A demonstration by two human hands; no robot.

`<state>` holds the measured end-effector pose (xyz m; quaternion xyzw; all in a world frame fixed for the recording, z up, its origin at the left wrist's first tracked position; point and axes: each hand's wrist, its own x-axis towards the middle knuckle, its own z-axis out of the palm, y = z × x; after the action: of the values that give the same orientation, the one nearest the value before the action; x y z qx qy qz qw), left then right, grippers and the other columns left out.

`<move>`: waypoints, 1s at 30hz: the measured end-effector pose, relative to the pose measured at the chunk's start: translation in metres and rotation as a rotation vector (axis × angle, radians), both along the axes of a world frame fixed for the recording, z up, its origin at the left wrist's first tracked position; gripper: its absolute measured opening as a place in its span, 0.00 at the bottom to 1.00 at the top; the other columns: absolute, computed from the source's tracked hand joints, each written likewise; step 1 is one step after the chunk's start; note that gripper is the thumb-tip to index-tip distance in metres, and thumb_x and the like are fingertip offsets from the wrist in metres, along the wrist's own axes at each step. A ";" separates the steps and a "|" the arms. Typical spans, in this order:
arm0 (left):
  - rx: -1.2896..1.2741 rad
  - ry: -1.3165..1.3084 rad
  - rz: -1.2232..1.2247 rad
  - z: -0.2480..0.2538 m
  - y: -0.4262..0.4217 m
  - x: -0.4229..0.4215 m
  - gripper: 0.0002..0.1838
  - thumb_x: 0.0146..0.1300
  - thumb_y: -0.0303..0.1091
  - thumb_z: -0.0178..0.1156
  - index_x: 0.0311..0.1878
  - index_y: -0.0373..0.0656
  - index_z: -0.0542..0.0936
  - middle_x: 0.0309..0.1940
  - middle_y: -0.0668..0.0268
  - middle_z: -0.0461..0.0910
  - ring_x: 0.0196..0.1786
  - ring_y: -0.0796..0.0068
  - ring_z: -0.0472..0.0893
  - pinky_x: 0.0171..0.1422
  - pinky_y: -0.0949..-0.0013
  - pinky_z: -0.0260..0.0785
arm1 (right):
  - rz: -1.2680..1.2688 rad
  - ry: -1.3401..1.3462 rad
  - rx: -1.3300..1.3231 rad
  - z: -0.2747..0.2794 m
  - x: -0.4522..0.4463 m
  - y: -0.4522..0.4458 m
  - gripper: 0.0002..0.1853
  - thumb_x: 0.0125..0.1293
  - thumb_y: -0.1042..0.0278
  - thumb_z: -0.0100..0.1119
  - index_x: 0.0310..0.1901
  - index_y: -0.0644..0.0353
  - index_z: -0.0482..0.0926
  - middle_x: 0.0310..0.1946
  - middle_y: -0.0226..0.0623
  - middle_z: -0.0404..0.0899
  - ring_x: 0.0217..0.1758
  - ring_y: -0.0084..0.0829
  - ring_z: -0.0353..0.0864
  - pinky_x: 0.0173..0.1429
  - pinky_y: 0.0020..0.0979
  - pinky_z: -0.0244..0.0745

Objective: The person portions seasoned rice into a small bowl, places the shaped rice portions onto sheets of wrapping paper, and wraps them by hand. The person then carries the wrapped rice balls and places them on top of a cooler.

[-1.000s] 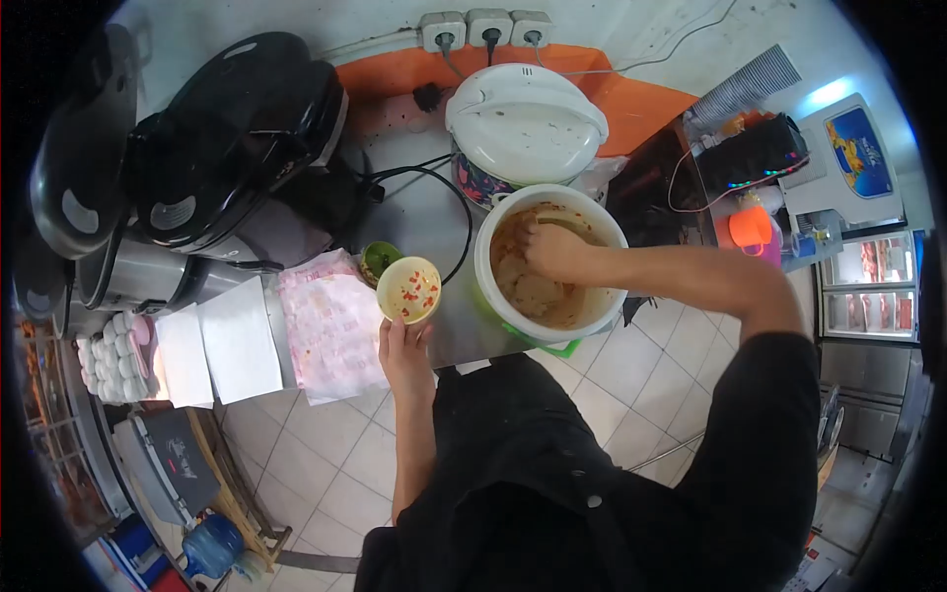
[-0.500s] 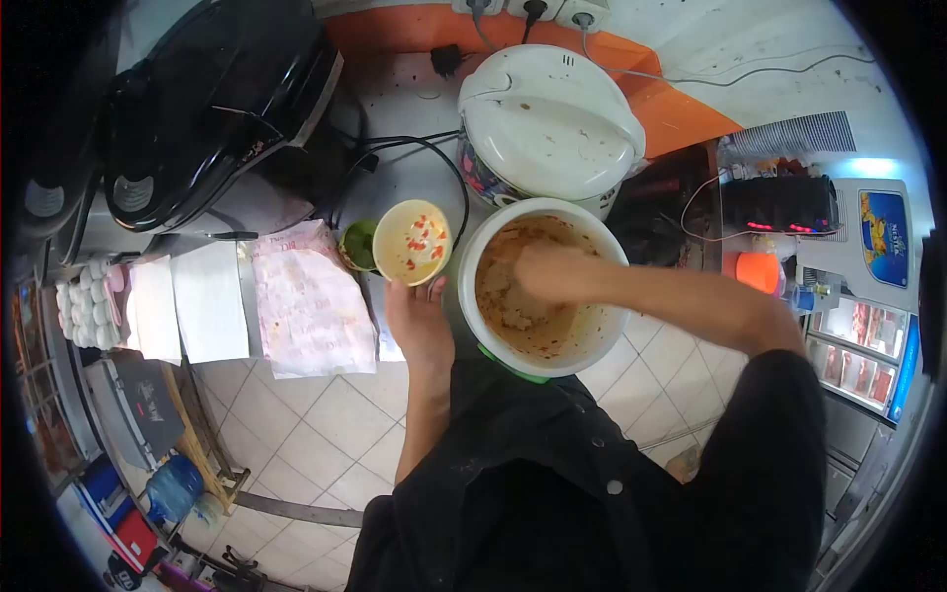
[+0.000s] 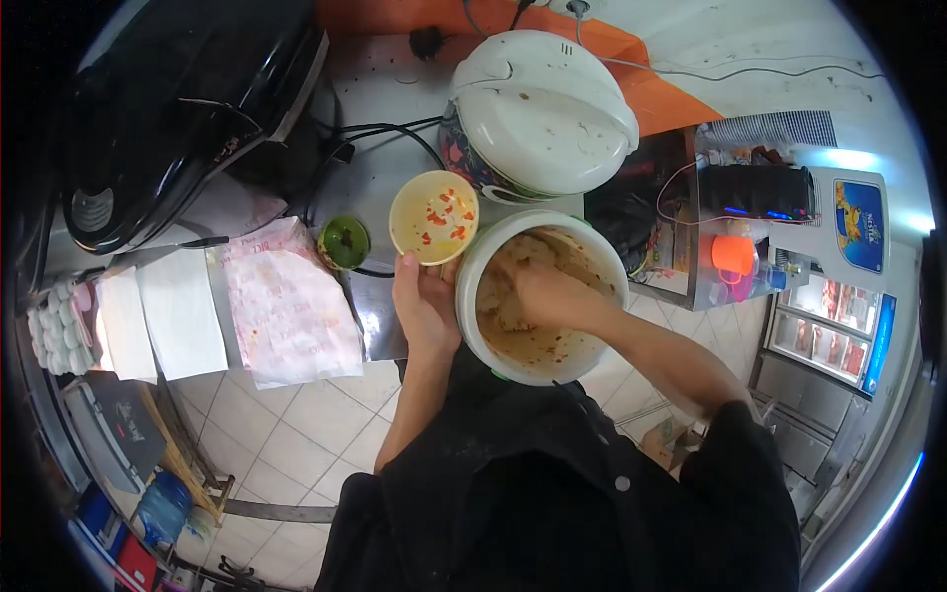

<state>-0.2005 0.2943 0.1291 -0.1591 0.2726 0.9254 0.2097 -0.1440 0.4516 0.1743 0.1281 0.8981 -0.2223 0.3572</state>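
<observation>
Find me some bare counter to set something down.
The roomiest patch of counter seems to lie at the back, between the black cooker, white-lidded cooker and cable, save for a small black object. A smaller patch sits between the printed paper and left hand. It's crowded around the bowl and white pot.

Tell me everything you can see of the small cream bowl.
The bowl is round, pale cream and smooth, perhaps plastic. Red bits are scattered inside, leaving much of the surface bare. The left hand grips its near edge, with its mouth facing the camera. In view it sits between a green cup and the white tub; contact with either is unclear.
</observation>
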 end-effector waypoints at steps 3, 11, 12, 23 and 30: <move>-0.038 0.012 0.014 0.004 -0.006 0.000 0.28 0.72 0.49 0.50 0.67 0.38 0.65 0.63 0.59 0.71 0.65 0.64 0.71 0.71 0.58 0.61 | 0.136 -0.305 -0.104 0.025 0.021 0.007 0.13 0.56 0.70 0.58 0.38 0.71 0.82 0.32 0.57 0.82 0.39 0.51 0.84 0.44 0.46 0.78; 0.067 -0.020 -0.022 0.004 -0.012 0.006 0.22 0.72 0.36 0.50 0.64 0.32 0.65 0.62 0.54 0.72 0.65 0.64 0.73 0.72 0.61 0.62 | 0.016 -0.125 0.098 0.026 0.010 0.001 0.13 0.57 0.66 0.57 0.33 0.69 0.83 0.30 0.58 0.81 0.34 0.52 0.83 0.42 0.47 0.77; 0.043 -0.001 -0.014 0.008 -0.010 0.005 0.22 0.73 0.36 0.50 0.63 0.32 0.65 0.61 0.54 0.72 0.64 0.64 0.73 0.71 0.61 0.63 | 0.013 -0.120 0.086 0.016 -0.001 -0.003 0.12 0.57 0.66 0.56 0.33 0.69 0.83 0.30 0.58 0.81 0.34 0.52 0.83 0.43 0.47 0.77; -0.102 0.021 0.032 0.016 -0.015 0.008 0.19 0.71 0.27 0.53 0.62 0.31 0.66 0.58 0.57 0.73 0.61 0.69 0.75 0.68 0.66 0.66 | -0.004 -0.292 0.040 -0.002 0.042 -0.033 0.11 0.58 0.70 0.54 0.34 0.67 0.83 0.29 0.54 0.81 0.36 0.51 0.83 0.45 0.46 0.77; -0.170 0.008 0.087 0.012 -0.001 0.017 0.19 0.70 0.27 0.54 0.62 0.32 0.67 0.57 0.58 0.74 0.59 0.73 0.74 0.66 0.69 0.65 | -0.016 0.116 0.098 -0.021 0.029 0.002 0.11 0.55 0.72 0.56 0.36 0.66 0.85 0.28 0.55 0.81 0.36 0.50 0.84 0.43 0.47 0.77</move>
<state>-0.1830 0.2934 0.1415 -0.1842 0.3437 0.9079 0.1539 -0.1151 0.4537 0.1538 0.1395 0.9260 -0.1880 0.2962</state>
